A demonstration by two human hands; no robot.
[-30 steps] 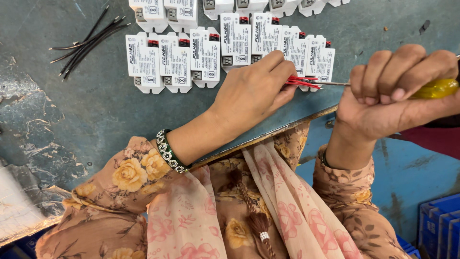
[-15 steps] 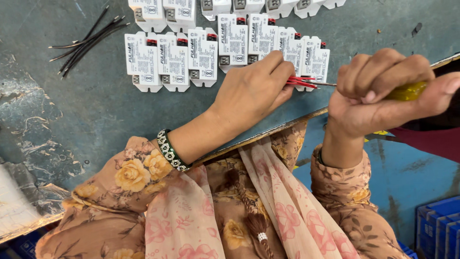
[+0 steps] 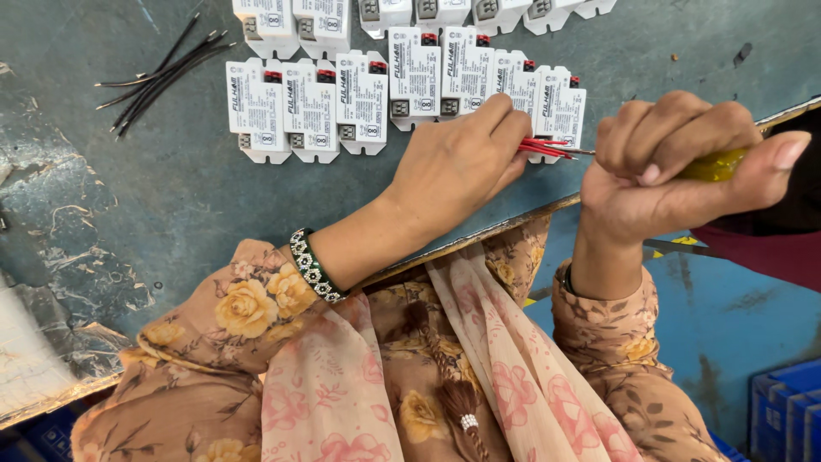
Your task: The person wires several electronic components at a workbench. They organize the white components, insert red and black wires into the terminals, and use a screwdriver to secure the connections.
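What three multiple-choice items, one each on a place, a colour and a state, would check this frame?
1. Where does the bundle of loose black wires lie?
A. on the table's upper left, apart from both hands
B. in the blue bins
C. under the right hand

2. What colour are the thin wires pinched at the left hand?
A. blue
B. red
C. white

3. How is the yellow-handled screwdriver held?
A. lying loose on the table
B. pinched by the left hand
C. wrapped in the fist of the right hand

Answers:
1 A: the wires fan out left of the white rectangular modules.
2 B: red strands show at the fingertips, beside the rightmost module.
3 C: the fingers curl over the handle, with the shaft pointing at the red wires.
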